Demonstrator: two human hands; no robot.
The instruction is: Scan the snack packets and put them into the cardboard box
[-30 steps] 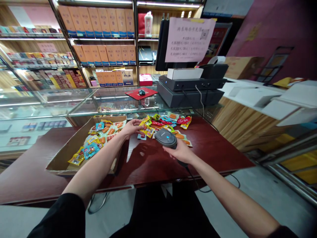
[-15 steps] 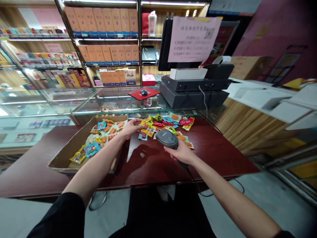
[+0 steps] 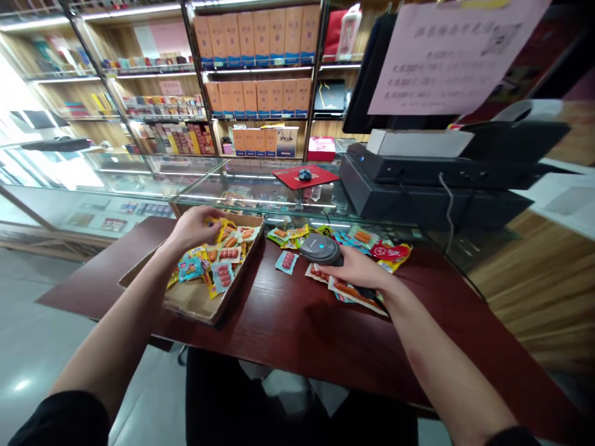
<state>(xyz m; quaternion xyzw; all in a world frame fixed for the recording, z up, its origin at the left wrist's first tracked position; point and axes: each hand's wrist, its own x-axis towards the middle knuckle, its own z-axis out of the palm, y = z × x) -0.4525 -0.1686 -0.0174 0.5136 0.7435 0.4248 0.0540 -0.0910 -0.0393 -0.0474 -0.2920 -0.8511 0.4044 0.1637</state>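
Observation:
My left hand (image 3: 195,224) is over the far part of a shallow cardboard box (image 3: 189,308), its fingers closed on a yellow snack packet (image 3: 217,233). Inside the box lie several small packets, among them a blue one (image 3: 191,267) and a clear-fronted sausage packet (image 3: 223,275). My right hand (image 3: 360,267) grips a dark grey barcode scanner (image 3: 320,249), its head pointing left above the table. Under and behind the scanner spreads a pile of packets, with a red one (image 3: 390,251) at its right and long sausage packets (image 3: 346,288) in front. A single sausage packet (image 3: 287,261) lies left of the scanner.
The dark red table (image 3: 264,328) meets a glass display counter (image 3: 199,179). On the counter are a mouse (image 3: 305,174) on a red mat (image 3: 325,176) and a black cash register (image 3: 418,179). Shelves with orange boxes (image 3: 260,37) stand behind.
My left hand has moved left from the pile to over the box, carrying the yellow packet. My right hand still holds the scanner. The view has turned left.

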